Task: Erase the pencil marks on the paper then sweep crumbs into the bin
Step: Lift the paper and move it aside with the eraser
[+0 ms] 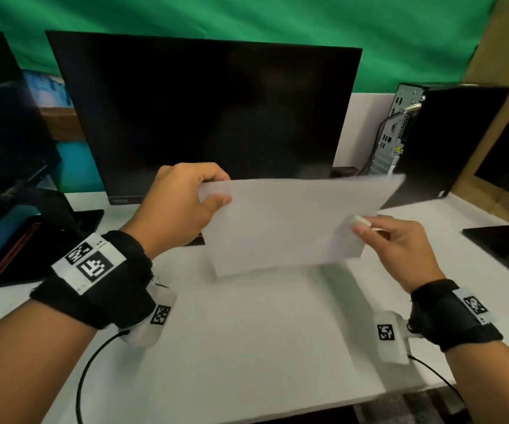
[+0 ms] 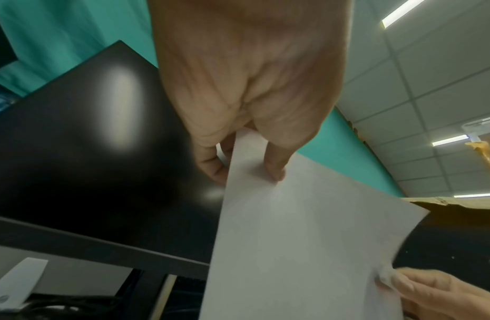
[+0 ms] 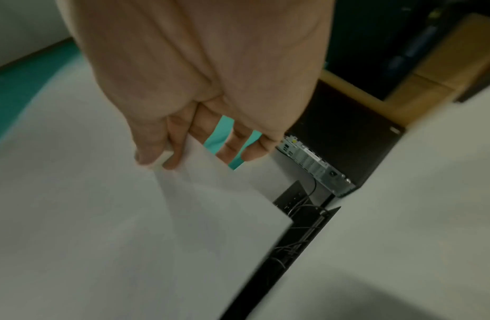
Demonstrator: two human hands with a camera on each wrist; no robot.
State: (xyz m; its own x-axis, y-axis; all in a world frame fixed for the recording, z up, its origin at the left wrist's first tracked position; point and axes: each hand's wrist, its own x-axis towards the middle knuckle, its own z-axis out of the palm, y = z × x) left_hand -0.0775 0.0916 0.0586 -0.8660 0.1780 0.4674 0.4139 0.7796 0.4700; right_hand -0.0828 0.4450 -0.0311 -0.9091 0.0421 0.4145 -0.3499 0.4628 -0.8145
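A white sheet of paper (image 1: pixel 290 221) hangs tilted in the air above the white desk (image 1: pixel 247 347). My left hand (image 1: pixel 213 191) pinches its upper left corner between thumb and fingers; the same pinch shows in the left wrist view on the paper (image 2: pixel 306 238) under my left hand (image 2: pixel 249 168). My right hand (image 1: pixel 366 231) pinches the paper's right edge together with a small white eraser (image 1: pixel 362 221). In the right wrist view my right hand (image 3: pixel 162 160) grips the paper (image 3: pixel 115 227). No pencil marks or crumbs can be made out.
A dark monitor (image 1: pixel 210 117) stands right behind the paper. A black computer tower (image 1: pixel 443 139) is at the back right, a laptop (image 1: pixel 8 166) at the left, a dark tablet (image 1: pixel 504 240) at the right. Cables (image 3: pixel 301 216) run in a gap behind the desk.
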